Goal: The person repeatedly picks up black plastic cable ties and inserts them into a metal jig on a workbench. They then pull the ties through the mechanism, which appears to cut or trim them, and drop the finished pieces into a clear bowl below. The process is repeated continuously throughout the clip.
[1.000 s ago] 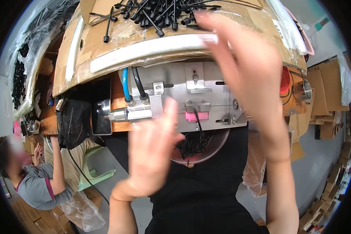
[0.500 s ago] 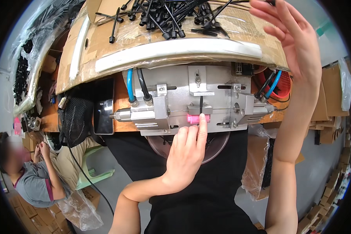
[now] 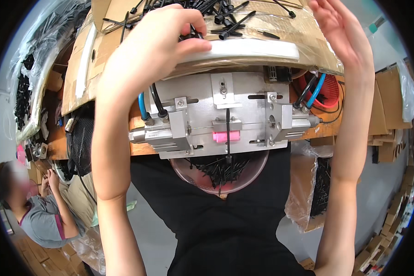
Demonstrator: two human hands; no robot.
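Note:
My left hand [image 3: 156, 41] is over a pile of thin black rods [image 3: 216, 11] with cap-like heads. Its thumb and fingers curl around black pieces at the pile's near edge; the palm hides part of them. At the upper right, my right hand [image 3: 342, 37] is raised with fingers stretched, their tips cut off by the picture's edge. Between the hands sits a metal fixture [image 3: 253, 101] with a pink block [image 3: 226, 136] at its middle. One black rod [image 3: 228, 124] lies across the block, its head end hanging past the fixture's front edge.
A clear bowl [image 3: 260, 172] of black rods is below the fixture. Blue hoses [image 3: 141, 106] and black ones run to it at both sides. A red basket [image 3: 332, 101] stands at right. A seated person [image 3: 50, 211] works at far left. Cardboard [image 3: 78, 69] covers the far bench.
My left hand has gone from the pink block up to the rod pile. The rod on the fixture now shows farther down toward me. My right hand stays raised; the view has shifted slightly.

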